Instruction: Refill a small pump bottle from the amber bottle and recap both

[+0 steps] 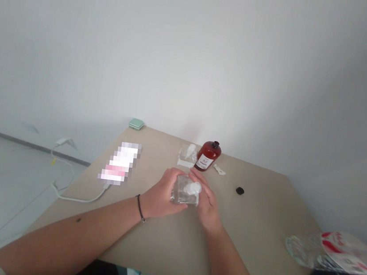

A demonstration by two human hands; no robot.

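**Clear bottle (181,191) clamped between both hands**

On my feed the left hand (159,192) wraps one side and the right hand (205,199) the other, bracing it from both sides and leaving the white cap (194,188) uncovered. It sits over the beige desk (163,246), just in front of a reddish-brown bottle (206,157); whether it touches the desk, I cannot tell.

White wall (193,54), grey skirting (28,144), pale floor (0,186), beige tabletop (260,222).

Btl (207,156) on table (260,222) behind R hand (207,203), 2nd btl (187,156) just L, cable (75,198) far L.
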